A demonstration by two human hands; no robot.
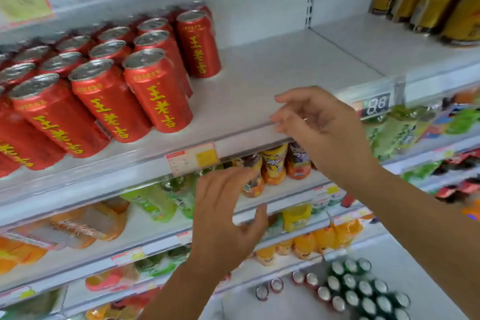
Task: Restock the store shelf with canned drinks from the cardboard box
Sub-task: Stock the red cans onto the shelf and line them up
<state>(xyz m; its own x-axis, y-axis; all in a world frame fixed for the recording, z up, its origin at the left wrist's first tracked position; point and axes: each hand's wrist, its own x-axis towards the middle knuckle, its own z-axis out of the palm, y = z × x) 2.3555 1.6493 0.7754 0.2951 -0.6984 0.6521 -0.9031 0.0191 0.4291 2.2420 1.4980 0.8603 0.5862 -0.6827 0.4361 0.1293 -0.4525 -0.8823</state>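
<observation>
Several red cans (155,91) with yellow lettering stand in rows on the left part of a white shelf (272,80). The right part of that shelf is bare. My right hand (319,122) hovers at the shelf's front edge, fingers loosely spread, holding nothing. My left hand (228,215) is lower, in front of the shelves below, fingers relaxed and holding nothing. The cardboard box is not in view.
Gold cans (431,0) stand on the neighbouring shelf at upper right. Lower shelves hold green and orange bottles (306,244) and small cups (275,163). Green-topped cans (363,291) and a few red ones (275,286) sit at the bottom right. A digital price tag (376,105) hangs on the shelf edge.
</observation>
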